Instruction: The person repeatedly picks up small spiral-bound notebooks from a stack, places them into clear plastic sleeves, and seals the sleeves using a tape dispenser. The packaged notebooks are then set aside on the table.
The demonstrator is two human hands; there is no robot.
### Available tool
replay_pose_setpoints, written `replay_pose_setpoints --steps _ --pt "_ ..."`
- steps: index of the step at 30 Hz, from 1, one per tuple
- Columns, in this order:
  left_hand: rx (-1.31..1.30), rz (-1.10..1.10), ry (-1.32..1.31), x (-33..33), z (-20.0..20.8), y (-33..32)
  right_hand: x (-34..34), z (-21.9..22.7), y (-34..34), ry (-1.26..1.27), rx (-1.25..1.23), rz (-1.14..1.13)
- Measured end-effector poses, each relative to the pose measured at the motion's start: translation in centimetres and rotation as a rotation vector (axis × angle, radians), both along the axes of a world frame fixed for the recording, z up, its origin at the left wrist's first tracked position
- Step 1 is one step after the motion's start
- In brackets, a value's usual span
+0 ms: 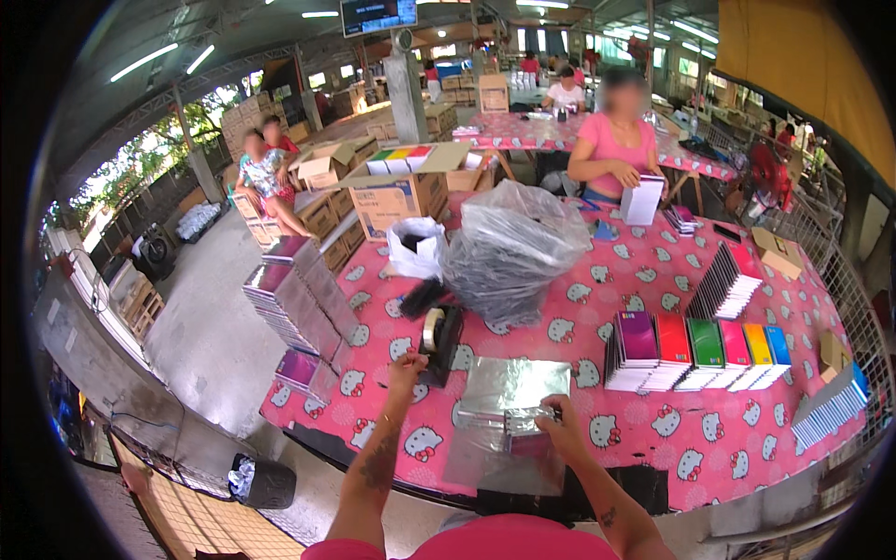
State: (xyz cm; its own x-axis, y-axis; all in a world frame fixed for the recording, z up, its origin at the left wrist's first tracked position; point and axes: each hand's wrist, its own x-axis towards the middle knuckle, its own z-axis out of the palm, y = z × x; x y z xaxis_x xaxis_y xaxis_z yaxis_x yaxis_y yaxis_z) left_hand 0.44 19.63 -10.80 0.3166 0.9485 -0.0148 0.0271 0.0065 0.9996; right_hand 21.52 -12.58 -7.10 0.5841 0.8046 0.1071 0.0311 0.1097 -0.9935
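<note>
My left hand [408, 370] is at the near end of a black tape dispenser [452, 347], which carries a roll of tape [433, 329]. Its fingertips are pressed together; anything between them is too small to see. My right hand [562, 431] grips the right side of a bundle in clear plastic [515, 381] at the table's near edge. The bundle seems to hold notebooks, though glare and the fingers hide most of it. Left of the dispenser rises a tall stack of plastic-wrapped notebooks [297, 297], beside a lower wrapped pack [301, 370].
Beyond the dispenser lie a large heap of clear plastic [513, 252] and a white bag [416, 247]. Rows of coloured notebooks [695, 350] stand at right on the pink tablecloth [644, 439]. Across the table a co-worker [621, 140] holds a notebook stack. Cartons [387, 205] stand behind; a black bin [266, 481] sits lower left.
</note>
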Motion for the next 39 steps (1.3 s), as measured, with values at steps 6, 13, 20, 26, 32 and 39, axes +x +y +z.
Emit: replay_pose_setpoints --steps 6,13,20,26,32,39 --pt "-0.106 0.086 -0.148 -2.4 -1.0 -4.6 -0.7 1.4 -0.3 0.12 -0.028 0.012" --pt "0.748 -0.114 0.709 0.2 9.7 -6.0 -1.7 1.0 0.1 0.057 -0.051 -0.069" --pt "1.186 -1.117 0.432 10.2 15.2 -12.7 -1.5 0.0 0.0 -0.137 0.039 -0.147" --pt "1.161 -1.385 0.709 13.0 18.1 -13.1 -1.3 -1.0 0.6 0.039 0.032 -0.12" --pt "0.708 -1.683 0.87 17.6 14.1 -11.1 -1.2 0.9 -0.4 0.11 0.028 -0.072" --pt "-0.504 -1.412 0.038 13.2 1.6 -9.1 -1.3 -0.7 -0.1 0.119 0.066 -0.04"
